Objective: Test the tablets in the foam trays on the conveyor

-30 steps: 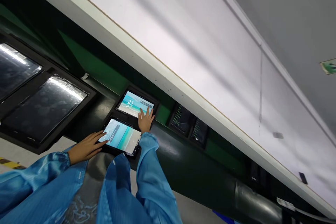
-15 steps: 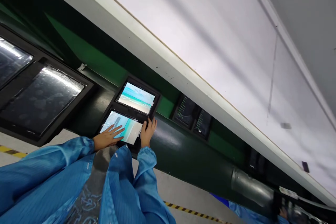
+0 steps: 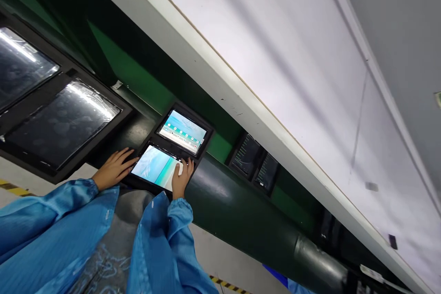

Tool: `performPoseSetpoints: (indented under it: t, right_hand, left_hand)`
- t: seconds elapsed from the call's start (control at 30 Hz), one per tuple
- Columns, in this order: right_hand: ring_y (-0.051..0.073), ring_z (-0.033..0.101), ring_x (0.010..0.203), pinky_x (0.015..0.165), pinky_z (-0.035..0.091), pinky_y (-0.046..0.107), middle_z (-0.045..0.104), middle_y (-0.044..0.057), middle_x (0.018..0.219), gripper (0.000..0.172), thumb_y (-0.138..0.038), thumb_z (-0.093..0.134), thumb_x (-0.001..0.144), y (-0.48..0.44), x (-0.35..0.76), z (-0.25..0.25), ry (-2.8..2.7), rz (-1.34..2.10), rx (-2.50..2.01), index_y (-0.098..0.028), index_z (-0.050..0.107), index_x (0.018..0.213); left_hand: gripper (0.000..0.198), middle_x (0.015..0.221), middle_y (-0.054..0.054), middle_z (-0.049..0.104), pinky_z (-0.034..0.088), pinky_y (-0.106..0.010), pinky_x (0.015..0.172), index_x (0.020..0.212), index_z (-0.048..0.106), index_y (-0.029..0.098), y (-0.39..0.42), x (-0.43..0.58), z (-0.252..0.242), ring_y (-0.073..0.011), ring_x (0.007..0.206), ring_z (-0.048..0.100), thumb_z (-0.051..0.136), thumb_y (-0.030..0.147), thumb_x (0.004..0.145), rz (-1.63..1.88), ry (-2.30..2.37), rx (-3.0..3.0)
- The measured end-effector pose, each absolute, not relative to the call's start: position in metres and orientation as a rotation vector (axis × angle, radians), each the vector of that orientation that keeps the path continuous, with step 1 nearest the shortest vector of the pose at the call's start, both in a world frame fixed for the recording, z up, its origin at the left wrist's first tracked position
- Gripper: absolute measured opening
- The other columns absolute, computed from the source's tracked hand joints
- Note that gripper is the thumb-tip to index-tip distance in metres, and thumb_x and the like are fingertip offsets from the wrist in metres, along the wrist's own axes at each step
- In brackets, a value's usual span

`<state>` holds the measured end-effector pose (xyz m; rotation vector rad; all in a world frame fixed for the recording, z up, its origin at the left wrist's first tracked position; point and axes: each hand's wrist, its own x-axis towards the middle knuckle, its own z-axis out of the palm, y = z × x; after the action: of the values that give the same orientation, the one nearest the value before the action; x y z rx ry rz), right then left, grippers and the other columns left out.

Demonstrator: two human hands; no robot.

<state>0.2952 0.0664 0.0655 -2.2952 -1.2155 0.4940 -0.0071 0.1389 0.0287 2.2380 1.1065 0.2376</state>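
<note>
Two lit tablets sit in a black foam tray (image 3: 207, 139) on the green bench. The nearer tablet (image 3: 154, 165) shows a beach picture. My right hand (image 3: 182, 177) lies over its right end, fingers apart, seemingly touching the screen or edge. Beside its left end rests my left hand (image 3: 115, 169), fingers stretched out, close to the tray's edge. The farther tablet (image 3: 182, 132) displays rows of icons over a similar picture, and neither hand is on it. Both hands hold nothing that I can see.
To the left, a larger black tray holds two dark film-covered screens (image 3: 65, 121). Another tray with two dark tablets (image 3: 245, 154) stands right, partly under the long white shelf (image 3: 268, 101). A blue sleeve (image 3: 298, 287) of another person shows at the bottom right.
My left hand has moved left, off the nearer tablet's screen. My right hand has shifted left onto its right end. Icons now show on the farther tablet. The view has shifted slightly.
</note>
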Motion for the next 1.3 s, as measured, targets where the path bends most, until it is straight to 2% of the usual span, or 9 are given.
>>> performPoseSetpoints:
  t: [0.13, 0.27, 0.4, 0.57, 0.73, 0.9, 1.0, 1.13, 1.3]
  right_hand:
    - [0.029, 0.018, 0.155, 0.121, 0.029, 0.051, 0.036, 0.009, 0.162, 0.041, -0.034, 0.043, 0.102, 0.112, 0.284, 0.072, -1.44, 0.579, -2.244, -0.023, 0.061, 0.137]
    - [0.033, 0.007, 0.158, 0.122, 0.024, 0.056, 0.021, 0.007, 0.169, 0.044, -0.034, 0.043, 0.104, 0.151, 0.272, 0.078, -1.687, 0.655, -2.282, -0.027, 0.055, 0.145]
    - [0.035, 0.002, 0.158, 0.121, 0.02, 0.063, 0.015, 0.005, 0.171, 0.044, -0.039, 0.044, 0.104, 0.178, 0.267, 0.073, -1.821, 0.696, -2.266, -0.032, 0.051, 0.147]
    - [0.036, 0.007, 0.157, 0.118, 0.019, 0.069, 0.025, 0.005, 0.168, 0.041, -0.039, 0.044, 0.104, 0.196, 0.302, 0.064, -1.751, 0.562, -2.34, -0.035, 0.057, 0.142]
    - [0.039, 0.008, 0.156, 0.113, 0.02, 0.075, 0.022, 0.014, 0.168, 0.048, -0.038, 0.032, 0.105, 0.196, 0.372, 0.061, -1.525, 0.467, -2.499, -0.027, 0.052, 0.147]
    - [0.037, 0.012, 0.155, 0.114, 0.025, 0.069, 0.024, 0.011, 0.167, 0.05, -0.047, 0.033, 0.105, 0.188, 0.401, 0.064, -1.526, 0.536, -2.461, -0.029, 0.051, 0.148]
    - [0.033, 0.015, 0.155, 0.117, 0.028, 0.06, 0.024, 0.008, 0.168, 0.051, -0.048, 0.032, 0.105, 0.172, 0.393, 0.07, -1.535, 0.539, -2.399, -0.032, 0.047, 0.151]
    - [0.027, 0.024, 0.152, 0.119, 0.031, 0.051, 0.038, 0.013, 0.16, 0.05, -0.04, 0.029, 0.106, 0.12, 0.366, 0.078, -1.467, 0.467, -2.374, -0.02, 0.055, 0.143]
    - [0.03, 0.037, 0.145, 0.114, 0.039, 0.054, 0.052, 0.017, 0.149, 0.046, -0.034, 0.033, 0.104, 0.03, 0.317, 0.08, -1.393, 0.454, -2.403, -0.015, 0.068, 0.128]
  left_hand:
    - [0.075, 0.15, -0.024, 0.044, 0.042, -0.058, 0.112, 0.156, 0.025, 0.011, 0.125, -0.011, 0.012, -0.0384, 0.141, 0.043, 0.032, 0.058, 0.099, 0.268, 1.351, 2.023]
    - [0.082, 0.147, -0.022, 0.049, 0.045, -0.054, 0.111, 0.155, 0.025, 0.011, 0.116, 0.0, 0.004, -0.0365, 0.134, 0.05, 0.036, 0.066, 0.095, 0.251, 1.352, 1.91]
    - [0.081, 0.147, -0.02, 0.05, 0.046, -0.052, 0.11, 0.155, 0.024, 0.012, 0.118, 0.004, 0.011, -0.0353, 0.133, 0.052, 0.04, 0.065, 0.095, 0.24, 1.311, 1.882]
    - [0.074, 0.148, -0.018, 0.048, 0.045, -0.051, 0.112, 0.158, 0.02, 0.015, 0.122, -0.003, 0.024, -0.0339, 0.134, 0.051, 0.04, 0.056, 0.099, 0.249, 1.261, 1.928]
    - [0.061, 0.152, -0.016, 0.044, 0.043, -0.052, 0.113, 0.154, 0.034, 0.02, 0.121, -0.014, 0.033, -0.0348, 0.139, 0.045, 0.04, 0.048, 0.1, 0.251, 1.171, 2.051]
    - [0.049, 0.158, -0.016, 0.037, 0.038, -0.062, 0.114, 0.148, 0.048, 0.027, 0.122, -0.011, 0.039, -0.0395, 0.147, 0.031, 0.04, 0.039, 0.101, 0.235, 1.042, 2.204]
    - [0.045, 0.16, -0.011, 0.036, 0.034, -0.064, 0.116, 0.143, 0.053, 0.034, 0.124, -0.003, 0.042, -0.0378, 0.149, 0.029, 0.04, 0.033, 0.1, 0.22, 0.942, 2.277]
    - [0.044, 0.16, -0.006, 0.037, 0.032, -0.062, 0.119, 0.142, 0.054, 0.039, 0.128, 0.008, 0.041, -0.0345, 0.15, 0.03, 0.043, 0.03, 0.1, 0.205, 0.846, 2.325]
    - [0.048, 0.161, -0.013, 0.033, 0.032, -0.065, 0.117, 0.148, 0.048, 0.031, 0.133, 0.012, 0.036, -0.0379, 0.15, 0.027, 0.042, 0.034, 0.1, 0.228, 0.903, 2.313]
